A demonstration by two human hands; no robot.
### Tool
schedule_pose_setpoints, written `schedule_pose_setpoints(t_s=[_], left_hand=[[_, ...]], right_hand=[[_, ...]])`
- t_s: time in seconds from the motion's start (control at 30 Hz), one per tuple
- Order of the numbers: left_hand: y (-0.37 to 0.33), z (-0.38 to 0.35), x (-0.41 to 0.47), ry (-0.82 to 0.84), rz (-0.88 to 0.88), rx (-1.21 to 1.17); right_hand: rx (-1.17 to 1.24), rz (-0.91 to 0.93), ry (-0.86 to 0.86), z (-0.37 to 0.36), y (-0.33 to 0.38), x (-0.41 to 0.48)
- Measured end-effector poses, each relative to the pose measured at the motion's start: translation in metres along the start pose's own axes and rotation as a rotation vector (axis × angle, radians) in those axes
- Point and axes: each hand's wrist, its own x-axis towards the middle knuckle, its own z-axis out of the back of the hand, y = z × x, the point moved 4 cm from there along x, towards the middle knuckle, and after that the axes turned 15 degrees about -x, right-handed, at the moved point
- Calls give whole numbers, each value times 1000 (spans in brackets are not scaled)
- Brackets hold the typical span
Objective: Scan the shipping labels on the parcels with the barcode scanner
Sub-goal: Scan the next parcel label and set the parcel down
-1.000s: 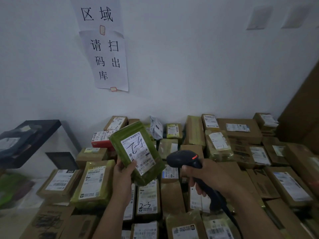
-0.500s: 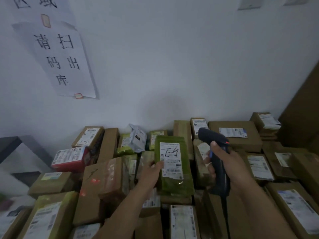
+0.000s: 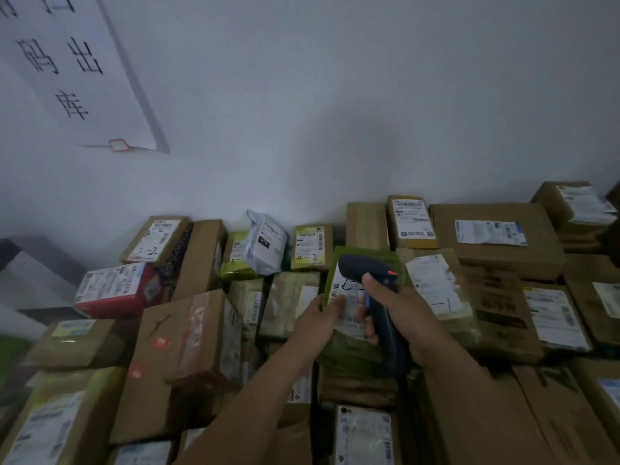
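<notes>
My left hand [image 3: 318, 322] grips the left edge of a green-wrapped parcel [image 3: 349, 350] with a white shipping label [image 3: 347, 298], low over the pile of parcels. My right hand [image 3: 399, 308] holds the black barcode scanner [image 3: 369, 271] by its handle, and the scanner head sits over the upper part of the parcel, hiding part of the label. An orange mark shows on the scanner's head.
Many cardboard boxes and wrapped parcels with labels fill the surface, among them a red box [image 3: 115, 292], a white poly bag [image 3: 265, 245] and a large box [image 3: 493, 236] at the back right. A white wall with a paper sign [image 3: 67, 68] stands behind.
The green parcel has come down from a raised, tilted hold toward the pile and moved right in view. The scanner has swung over its label. The camera has turned left and nearer.
</notes>
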Motion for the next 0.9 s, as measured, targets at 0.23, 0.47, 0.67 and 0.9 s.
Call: schedule_pose_setpoints(t_s=[0.23,0.47,0.67,0.9], left_hand=[[14,-10,1,144,58,-133],[19,62,28,-360,-281,393],[36,72,66,-335,-53,840],[49,66,77,-423,43,784]], right_hand=[[-62,42,25,-25,1,11],[-41,14,86,-24,-4,16],[-27,31,83,-22,-12,21],[-4,60,95,-22,-14,21]])
